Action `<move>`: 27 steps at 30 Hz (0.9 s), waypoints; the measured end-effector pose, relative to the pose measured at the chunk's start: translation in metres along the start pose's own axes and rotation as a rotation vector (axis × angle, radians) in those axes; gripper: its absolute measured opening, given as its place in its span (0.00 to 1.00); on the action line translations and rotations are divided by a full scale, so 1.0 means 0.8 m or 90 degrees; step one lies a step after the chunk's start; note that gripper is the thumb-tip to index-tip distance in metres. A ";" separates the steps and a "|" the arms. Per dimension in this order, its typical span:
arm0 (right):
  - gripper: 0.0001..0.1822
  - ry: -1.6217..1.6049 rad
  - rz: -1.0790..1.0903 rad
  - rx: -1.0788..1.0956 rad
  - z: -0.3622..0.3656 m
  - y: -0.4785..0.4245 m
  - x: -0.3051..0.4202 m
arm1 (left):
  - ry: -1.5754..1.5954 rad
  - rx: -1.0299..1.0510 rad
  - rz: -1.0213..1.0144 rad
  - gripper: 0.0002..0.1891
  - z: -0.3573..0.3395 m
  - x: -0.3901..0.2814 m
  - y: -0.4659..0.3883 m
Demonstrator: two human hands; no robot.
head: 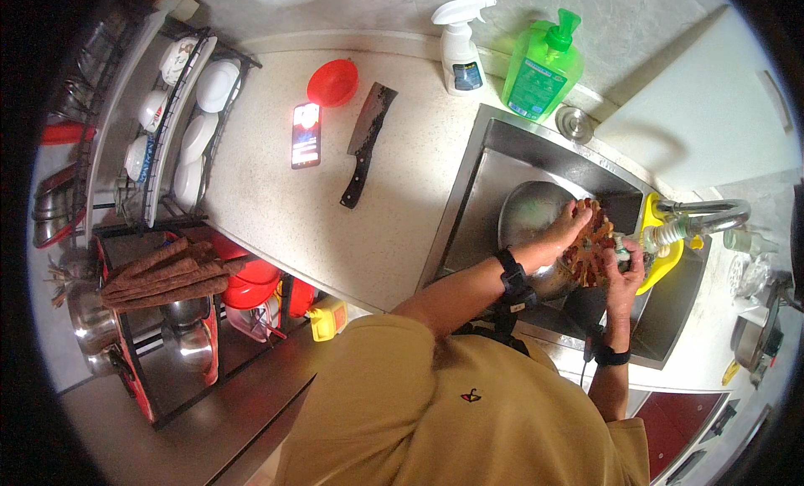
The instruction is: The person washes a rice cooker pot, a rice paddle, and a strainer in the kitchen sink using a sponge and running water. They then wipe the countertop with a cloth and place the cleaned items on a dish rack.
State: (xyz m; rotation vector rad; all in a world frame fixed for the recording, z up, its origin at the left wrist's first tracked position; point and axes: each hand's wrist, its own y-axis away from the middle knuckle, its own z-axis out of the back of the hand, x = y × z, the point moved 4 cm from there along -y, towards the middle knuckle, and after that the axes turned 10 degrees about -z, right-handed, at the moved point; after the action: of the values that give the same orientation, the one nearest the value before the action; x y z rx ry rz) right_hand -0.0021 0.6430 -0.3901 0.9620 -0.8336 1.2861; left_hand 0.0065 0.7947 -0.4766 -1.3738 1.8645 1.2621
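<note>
My left hand [568, 230] holds the edge of a round, knobbly reddish-brown and orange object [584, 260] over the sink [461, 191]. What the object is made of is unclear. Around the greenish tip of the faucet nozzle [622, 250], the thumb and fingers of my right hand [624, 279] are curled, beside the object's right edge. Whether this hand also touches the object is hard to tell. Below sits a round metal basin [524, 203], partly covered by my left hand and the object. The faucet [722, 210] comes in from the right.
A black-handled cleaver [367, 144], lit phone [306, 137] and red bowl [333, 83] lie on the counter [276, 216]. Behind stand a white spray bottle [461, 53] and green pump bottle [540, 71]. A yellow plastic holder [666, 266] sits by the faucet; a dish rack [213, 115] stands left.
</note>
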 end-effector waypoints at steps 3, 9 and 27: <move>0.11 0.210 0.205 0.014 -0.020 0.013 0.037 | 0.294 0.082 0.252 0.41 -0.004 -0.013 0.018; 0.17 0.211 0.238 0.208 -0.064 0.034 0.049 | 0.388 0.092 0.236 0.21 0.003 0.007 0.006; 0.14 0.116 0.006 0.074 -0.083 -0.005 -0.025 | 0.404 0.040 0.256 0.30 -0.009 0.030 0.020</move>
State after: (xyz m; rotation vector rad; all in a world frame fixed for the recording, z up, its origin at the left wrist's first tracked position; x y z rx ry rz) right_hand -0.0016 0.6964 -0.4349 0.9167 -0.6285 1.4195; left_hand -0.0157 0.7784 -0.4867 -1.5327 2.6957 0.9856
